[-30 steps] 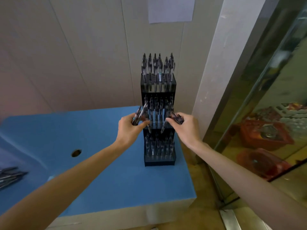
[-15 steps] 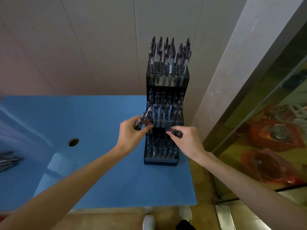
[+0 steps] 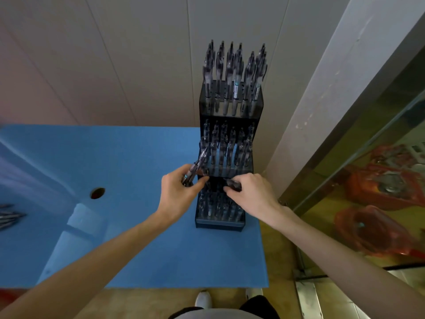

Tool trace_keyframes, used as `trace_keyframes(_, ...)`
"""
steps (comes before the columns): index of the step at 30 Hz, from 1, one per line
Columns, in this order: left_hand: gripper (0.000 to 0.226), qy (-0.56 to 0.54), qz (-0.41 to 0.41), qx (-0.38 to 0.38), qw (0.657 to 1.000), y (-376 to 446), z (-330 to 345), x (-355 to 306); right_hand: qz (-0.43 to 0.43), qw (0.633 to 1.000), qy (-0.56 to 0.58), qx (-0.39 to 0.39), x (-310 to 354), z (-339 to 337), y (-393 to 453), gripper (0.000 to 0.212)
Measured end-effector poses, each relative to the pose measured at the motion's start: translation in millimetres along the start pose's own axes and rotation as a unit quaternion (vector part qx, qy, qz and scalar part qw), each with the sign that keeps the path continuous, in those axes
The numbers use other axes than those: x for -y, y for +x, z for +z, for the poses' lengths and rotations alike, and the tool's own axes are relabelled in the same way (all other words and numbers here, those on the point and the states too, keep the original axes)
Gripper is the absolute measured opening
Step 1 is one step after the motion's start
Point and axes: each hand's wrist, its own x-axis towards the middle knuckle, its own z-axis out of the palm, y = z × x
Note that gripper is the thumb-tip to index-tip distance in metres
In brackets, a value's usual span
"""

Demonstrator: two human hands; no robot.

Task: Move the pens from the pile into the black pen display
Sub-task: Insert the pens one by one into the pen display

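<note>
A pale panelled wall (image 3: 115,65) backs a blue foam tabletop (image 3: 138,238), its front edge running just above tan flooring and a white shoe (image 3: 203,299). A round hole (image 3: 97,193) pierces the foam. The three-tier black pen display (image 3: 230,111) stands near the right edge, every tier stocked; no lettering is legible. The left hand (image 3: 178,196) grips a small bunch of pens (image 3: 195,170) beside the middle tier. The right hand (image 3: 253,194) pinches one dark pen (image 3: 233,184) over the bottom tier. The pile (image 3: 9,217) lies far left.
</note>
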Motion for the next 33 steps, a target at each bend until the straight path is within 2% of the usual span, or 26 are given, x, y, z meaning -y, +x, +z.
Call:
trace_keyframes(1, 0.007, -0.004, 0.001, -0.002, 1.0, -1.0, -1.0, -0.2, -0.002, 1.0, 0.008, -0.015, 0.3, -0.4, -2.3, 0.023)
trace_keyframes(5, 0.008, -0.024, -0.008, -0.014, 1.0, -2.9, -4.4, -0.2, -0.013, 0.991, 0.085, -0.098, -6.6, 0.6, -16.7, 0.021)
trace_keyframes(7, 0.006, -0.032, -0.009, -0.018, 0.999, -3.5, -5.6, -2.3, -0.008, 0.984, 0.144, -0.108, -7.6, 0.0, -24.5, 0.015)
trace_keyframes(13, 0.009, -0.05, 0.007, -0.012, 0.999, -6.6, -5.0, -16.0, 0.052, 0.942, 0.303, -0.132, -7.6, -10.7, -35.7, 0.023)
trace_keyframes(17, 0.008, -0.047, 0.018, 0.006, 0.999, -10.0, -2.4, -25.7, 0.091, 0.927, 0.32, -0.173, -16.1, -17.8, -39.1, 0.033)
trace_keyframes(21, 0.007, -0.033, 0.014, 0.03, 0.999, -12.4, 1.8, -24.3, 0.095, 0.928, 0.305, -0.191, -23.5, -27.7, -42.1, 0.031)
trace_keyframes(25, 0.008, 0.011, 0.007, 0.067, 0.998, -13.2, 5.8, -12.6, 0.072, 0.935, 0.286, -0.196, -28.2, -35.6, -43.0, 0.028)
trace_keyframes(27, 0.01, 0.031, 0.006, 0.075, 0.997, -14.0, 9.0, -6.7, 0.063, 0.933, 0.284, -0.209, -27.0, -37.9, -42.9, 0.019)
trace_keyframes(33, 0.015, 0.045, -0.027, 0.042, 0.998, -18.0, 18.3, 8.4, -0.007, 0.933, 0.251, -0.258, -16.4, -32.3, -40.4, 0.025)
